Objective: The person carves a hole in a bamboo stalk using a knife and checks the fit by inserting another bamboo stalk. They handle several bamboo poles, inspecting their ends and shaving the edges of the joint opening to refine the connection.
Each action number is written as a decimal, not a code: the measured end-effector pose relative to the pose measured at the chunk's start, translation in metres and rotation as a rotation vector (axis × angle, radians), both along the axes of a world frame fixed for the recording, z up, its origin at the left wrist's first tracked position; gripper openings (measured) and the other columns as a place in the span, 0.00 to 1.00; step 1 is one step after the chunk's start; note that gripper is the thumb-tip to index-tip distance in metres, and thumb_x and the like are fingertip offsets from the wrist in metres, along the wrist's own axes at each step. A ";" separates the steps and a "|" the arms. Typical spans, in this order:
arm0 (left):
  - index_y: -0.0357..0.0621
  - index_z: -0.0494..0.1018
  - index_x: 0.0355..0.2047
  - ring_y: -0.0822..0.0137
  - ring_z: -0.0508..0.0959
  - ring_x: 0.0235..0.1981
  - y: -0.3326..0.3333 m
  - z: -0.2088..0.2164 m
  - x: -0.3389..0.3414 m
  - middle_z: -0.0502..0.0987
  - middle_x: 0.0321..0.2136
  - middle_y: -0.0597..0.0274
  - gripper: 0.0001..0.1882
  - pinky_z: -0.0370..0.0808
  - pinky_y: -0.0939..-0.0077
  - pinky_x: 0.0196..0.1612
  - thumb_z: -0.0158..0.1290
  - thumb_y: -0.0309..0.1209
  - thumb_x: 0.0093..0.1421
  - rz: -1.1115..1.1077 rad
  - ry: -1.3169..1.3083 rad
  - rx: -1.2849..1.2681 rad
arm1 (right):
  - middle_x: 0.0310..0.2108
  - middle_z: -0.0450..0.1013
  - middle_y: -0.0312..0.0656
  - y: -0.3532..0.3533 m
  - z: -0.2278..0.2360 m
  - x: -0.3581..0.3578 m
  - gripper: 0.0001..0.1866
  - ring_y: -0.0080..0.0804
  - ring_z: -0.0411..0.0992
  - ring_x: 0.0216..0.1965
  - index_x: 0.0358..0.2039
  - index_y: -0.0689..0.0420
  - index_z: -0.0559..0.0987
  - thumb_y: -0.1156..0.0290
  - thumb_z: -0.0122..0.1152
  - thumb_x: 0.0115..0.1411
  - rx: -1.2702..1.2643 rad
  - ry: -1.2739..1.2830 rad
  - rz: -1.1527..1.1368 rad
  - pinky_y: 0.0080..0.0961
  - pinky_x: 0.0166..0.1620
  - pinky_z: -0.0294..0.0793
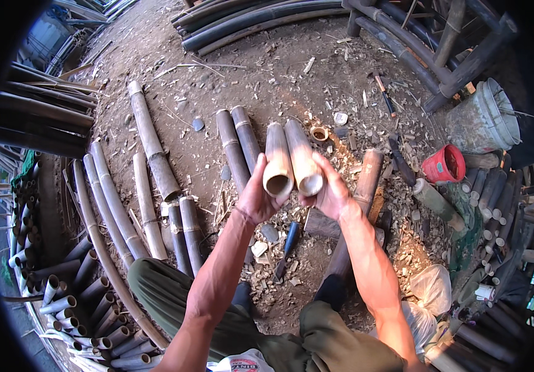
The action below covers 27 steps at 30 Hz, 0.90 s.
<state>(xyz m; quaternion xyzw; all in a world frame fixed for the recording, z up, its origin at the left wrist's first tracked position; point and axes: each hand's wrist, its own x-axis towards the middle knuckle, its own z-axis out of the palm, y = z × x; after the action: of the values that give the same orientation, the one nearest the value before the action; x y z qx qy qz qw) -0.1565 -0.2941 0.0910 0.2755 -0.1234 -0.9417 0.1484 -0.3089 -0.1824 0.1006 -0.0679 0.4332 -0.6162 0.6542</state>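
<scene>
Two short bamboo tubes lie side by side in my hands, their pale cut ends toward me. My left hand (pixel 259 196) wraps round the left bamboo tube (pixel 277 152), whose end shows a dark hollow. Around the right bamboo tube (pixel 301 152) my right hand (pixel 331 193) is closed; its end looks pale inside. Both tubes touch or nearly touch along their length. Below the hands, a blue-handled knife or chisel (pixel 291 239) lies on the ground among shavings. Two darker bamboo pieces (pixel 233 146) lie just left of the held tubes.
Longer bamboo poles (pixel 109 198) lie at the left, above stacked cut tubes (pixel 102 322). A red bucket (pixel 444 164) and a grey pail (pixel 481 118) stand at the right. A blackish-handled tool (pixel 386 98) lies far right of centre. Wood chips cover the dirt floor (pixel 267 74).
</scene>
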 end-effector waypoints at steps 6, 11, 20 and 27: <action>0.35 0.66 0.53 0.61 0.76 0.44 0.060 -0.059 0.043 0.75 0.46 0.50 0.34 0.75 0.60 0.47 0.56 0.51 0.58 -0.317 -0.513 -0.148 | 0.37 0.75 0.39 0.075 -0.088 0.065 0.30 0.32 0.76 0.38 0.52 0.51 0.71 0.42 0.56 0.58 0.414 -0.002 0.010 0.41 0.38 0.78; 0.33 0.68 0.50 0.67 0.77 0.40 0.101 -0.085 0.054 0.77 0.41 0.53 0.35 0.76 0.72 0.45 0.62 0.50 0.55 -0.147 -0.586 -0.690 | 0.41 0.75 0.45 0.104 -0.112 0.095 0.36 0.33 0.73 0.43 0.53 0.63 0.71 0.43 0.60 0.58 0.222 0.626 -0.125 0.32 0.47 0.72; 0.38 0.58 0.59 0.64 0.73 0.51 0.047 0.011 0.010 0.72 0.50 0.54 0.43 0.71 0.65 0.54 0.70 0.38 0.48 -0.011 -0.062 -1.028 | 0.54 0.66 0.49 0.064 -0.023 0.029 0.41 0.40 0.68 0.54 0.61 0.61 0.56 0.68 0.69 0.52 -0.285 0.992 -0.111 0.37 0.58 0.66; 0.43 0.65 0.56 0.51 0.64 0.60 -0.030 0.023 -0.012 0.61 0.58 0.50 0.44 0.64 0.61 0.62 0.73 0.36 0.38 -0.178 -0.057 -1.655 | 0.50 0.70 0.42 0.012 -0.015 -0.021 0.34 0.34 0.69 0.53 0.56 0.59 0.65 0.71 0.71 0.51 -0.444 1.520 -0.076 0.29 0.56 0.70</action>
<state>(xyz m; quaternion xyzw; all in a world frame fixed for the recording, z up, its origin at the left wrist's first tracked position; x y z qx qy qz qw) -0.1686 -0.3243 0.1145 0.0904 -0.8008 -0.5478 0.2246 -0.3299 -0.1700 0.0856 -0.5843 0.6302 -0.4949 0.1286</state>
